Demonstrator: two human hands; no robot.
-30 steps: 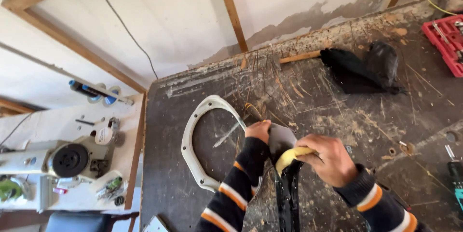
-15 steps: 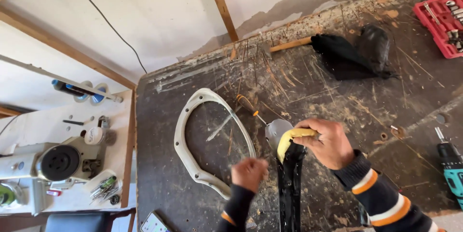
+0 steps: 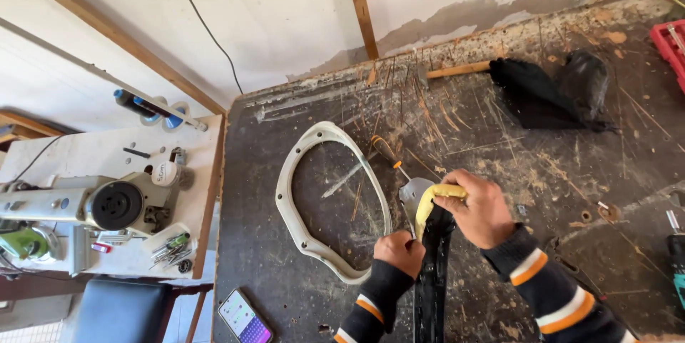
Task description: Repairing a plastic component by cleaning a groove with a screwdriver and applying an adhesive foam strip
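Hands are sitting differently than half a second ago: the left hand (image 3: 401, 252), then hovering low over the tabletop (image 3: 285, 257), is now gripping the upper edge of the black strip (image 3: 432, 279), fingers curled shut on it. The right hand (image 3: 483, 207) is staying where it was, pinching a yellow foam piece (image 3: 437, 197) against the strip's top end, next to a grey metal plate (image 3: 412, 195). The strip is running from the middle of the tabletop down toward the person.

The tabletop is dark, scratched and strewn with splinters, standing against a peeling pale wall with wooden battens.

One white oval frame (image 3: 314, 207) is lying just left of the hands, one screwdriver (image 3: 389, 154) beside it, one phone (image 3: 245, 316) near the front edge, one black cloth heap (image 3: 549, 93) at the back, and one sewing machine (image 3: 93, 204) on the side table.
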